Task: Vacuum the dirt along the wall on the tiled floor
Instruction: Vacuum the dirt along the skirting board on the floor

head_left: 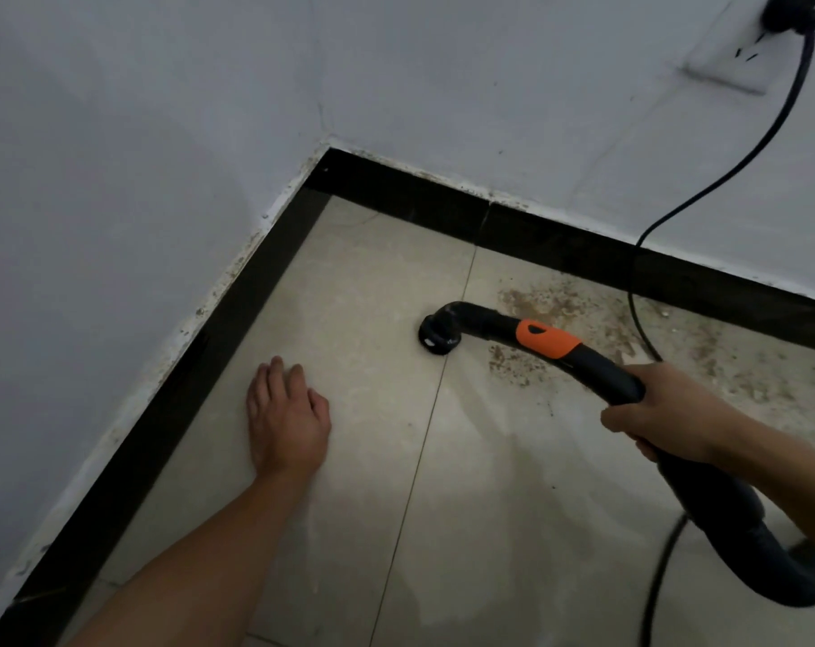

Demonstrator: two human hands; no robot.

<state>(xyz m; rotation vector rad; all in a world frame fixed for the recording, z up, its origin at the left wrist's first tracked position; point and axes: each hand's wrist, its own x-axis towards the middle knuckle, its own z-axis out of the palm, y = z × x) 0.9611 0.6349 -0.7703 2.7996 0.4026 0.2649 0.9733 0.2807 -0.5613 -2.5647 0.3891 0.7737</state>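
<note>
The wall [163,133] meets in a corner ahead of me, with a dark skirting [443,203] running along its foot. Below it, the floor [349,506] on the corner side looks clean: I see no grit on the left tile up to the grout line, so I judge that stretch done or never soiled.

The dirt [606,315] is the job, and most of it is left. It lies as a brown, crumbly band on the right tile, close along the far skirting and spreading toward the right edge of view. There are thicker patches just behind the wand [489,322] and thinner scatter nearer me.

The wand crosses that band from the right. My right grip [662,413] has its fingers curled round the black handle, below the orange collar [548,338].

My left grip [286,422] holds nothing. It lies flat, palm down, on the clean tile near the left skirting, with fingers straight.

A cable [676,207] hangs from the socket [732,67] and drops across the dirt, so it may get in the way.

The nozzle [438,333] sits on the grout line, just left of the band's near end. I reckon the task is at an early stage: the sweep must go right along the wall.
</note>
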